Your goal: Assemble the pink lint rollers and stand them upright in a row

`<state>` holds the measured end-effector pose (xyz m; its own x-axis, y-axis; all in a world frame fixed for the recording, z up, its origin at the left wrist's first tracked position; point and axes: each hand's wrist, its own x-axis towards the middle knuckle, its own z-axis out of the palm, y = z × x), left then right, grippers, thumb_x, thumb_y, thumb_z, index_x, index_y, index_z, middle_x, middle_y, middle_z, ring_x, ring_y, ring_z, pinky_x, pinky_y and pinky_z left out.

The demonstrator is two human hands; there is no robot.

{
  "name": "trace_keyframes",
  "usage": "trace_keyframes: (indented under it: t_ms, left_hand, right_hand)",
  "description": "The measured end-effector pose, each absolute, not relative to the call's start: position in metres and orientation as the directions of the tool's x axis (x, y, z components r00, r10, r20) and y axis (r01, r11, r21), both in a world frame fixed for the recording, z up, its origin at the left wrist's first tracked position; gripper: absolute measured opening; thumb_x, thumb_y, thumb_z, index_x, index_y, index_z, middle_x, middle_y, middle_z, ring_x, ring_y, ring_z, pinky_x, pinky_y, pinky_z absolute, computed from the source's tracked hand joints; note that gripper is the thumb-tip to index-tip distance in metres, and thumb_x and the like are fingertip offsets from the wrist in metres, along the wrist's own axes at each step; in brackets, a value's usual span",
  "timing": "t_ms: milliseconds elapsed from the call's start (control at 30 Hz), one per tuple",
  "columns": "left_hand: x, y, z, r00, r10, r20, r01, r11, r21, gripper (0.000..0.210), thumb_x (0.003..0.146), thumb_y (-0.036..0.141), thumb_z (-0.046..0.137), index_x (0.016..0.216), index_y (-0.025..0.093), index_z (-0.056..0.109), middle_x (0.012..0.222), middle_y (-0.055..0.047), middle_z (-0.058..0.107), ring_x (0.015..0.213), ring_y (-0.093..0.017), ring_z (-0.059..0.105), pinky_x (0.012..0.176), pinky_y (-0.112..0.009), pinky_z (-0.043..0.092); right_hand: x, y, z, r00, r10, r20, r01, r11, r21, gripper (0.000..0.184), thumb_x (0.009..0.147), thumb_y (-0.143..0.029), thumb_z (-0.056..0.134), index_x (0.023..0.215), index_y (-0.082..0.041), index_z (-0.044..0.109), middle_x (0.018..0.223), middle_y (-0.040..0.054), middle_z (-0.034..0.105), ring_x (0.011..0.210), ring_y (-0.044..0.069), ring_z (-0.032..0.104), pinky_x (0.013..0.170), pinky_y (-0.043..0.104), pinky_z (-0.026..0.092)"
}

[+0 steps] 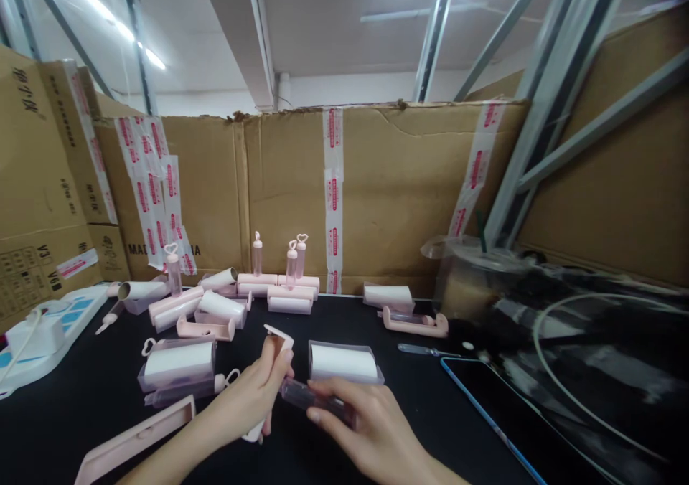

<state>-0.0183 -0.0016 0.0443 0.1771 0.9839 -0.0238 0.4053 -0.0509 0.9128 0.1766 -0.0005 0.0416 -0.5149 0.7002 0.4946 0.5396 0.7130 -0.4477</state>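
Observation:
My left hand (255, 392) is closed around a pale pink plastic roller frame (278, 335), whose ends stick out above and below my fingers. Between the thumb and fingers of my right hand (371, 420) is a clear plastic tube (298, 393), its front end close to the frame; whether they touch I cannot tell. Just beyond my right hand lies a white paper roll in a clear cover (344, 363). Left of my left hand are another covered white roll (180, 363), a clear tube with a heart-loop cap (219, 382) and a long pink frame (143, 435).
Pink rollers (291, 298) and upright heart-loop tubes (257, 255) stand along the cardboard wall (285, 184). At left is a white power strip (80, 313). On the right are a phone (500, 406), a screwdriver (420, 350), a drink cup (474, 277) and a cable (538, 334).

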Motion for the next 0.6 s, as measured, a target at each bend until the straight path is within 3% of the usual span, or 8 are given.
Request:
trace_keyframes:
  t_ms: [133, 233, 333, 500, 600]
  left_hand:
    - [-0.02, 0.003, 0.041, 0.223, 0.974, 0.051, 0.358, -0.13, 0.925, 0.047, 0.083, 0.062, 0.022, 0.099, 0.022, 0.041, 0.044, 0.009, 0.042, 0.027, -0.009, 0.041, 0.027, -0.016, 0.031]
    - [-0.021, 0.003, 0.04, 0.237, 0.967, 0.092, 0.33, -0.169, 0.929, 0.046, 0.084, 0.061, 0.025, 0.1, 0.021, 0.041, 0.042, 0.01, 0.04, 0.028, -0.008, 0.041, 0.028, -0.014, 0.03]
    - [-0.02, 0.002, 0.041, 0.216, 0.971, 0.106, 0.198, -0.15, 0.969, 0.048, 0.083, 0.062, 0.026, 0.101, 0.02, 0.041, 0.052, 0.007, 0.049, 0.029, -0.006, 0.042, 0.03, -0.015, 0.034]
    - [-0.014, 0.002, 0.038, 0.202, 0.976, 0.085, 0.02, -0.09, 0.996, 0.049, 0.081, 0.064, 0.026, 0.102, 0.022, 0.037, 0.063, 0.004, 0.059, 0.03, -0.007, 0.048, 0.029, -0.017, 0.038]
    - [-0.011, 0.001, 0.03, 0.265, 0.962, 0.07, 0.065, -0.09, 0.994, 0.049, 0.082, 0.065, 0.024, 0.097, 0.02, 0.039, 0.048, 0.007, 0.052, 0.025, -0.009, 0.044, 0.026, -0.017, 0.036]
  right_hand:
    - [0.174, 0.011, 0.04, -0.493, 0.84, 0.227, 0.352, 0.431, -0.831, 0.029, 0.078, -0.044, 0.058, 0.085, -0.017, 0.062, 0.076, 0.0035, 0.069, 0.063, 0.015, 0.061, 0.055, 0.022, 0.046]
    - [0.173, 0.016, 0.04, -0.53, 0.843, 0.09, 0.274, 0.271, -0.923, 0.037, 0.076, -0.049, 0.057, 0.086, -0.013, 0.059, 0.067, 0.0044, 0.067, 0.052, 0.012, 0.056, 0.045, 0.021, 0.041]
    - [0.176, 0.013, 0.045, -0.502, 0.846, 0.179, 0.33, 0.379, -0.865, 0.034, 0.078, -0.047, 0.057, 0.087, -0.014, 0.061, 0.071, 0.0046, 0.067, 0.056, 0.012, 0.056, 0.049, 0.021, 0.041]
    - [0.184, 0.003, 0.054, -0.558, 0.711, 0.427, 0.492, 0.698, -0.52, 0.027, 0.082, -0.039, 0.054, 0.097, -0.019, 0.065, 0.081, 0.004, 0.069, 0.062, 0.014, 0.059, 0.059, 0.024, 0.042]
    - [0.185, -0.001, 0.053, -0.644, 0.612, 0.459, 0.451, 0.789, -0.418, 0.025, 0.085, -0.034, 0.05, 0.1, -0.017, 0.063, 0.083, 0.0056, 0.069, 0.07, 0.017, 0.063, 0.064, 0.024, 0.043]
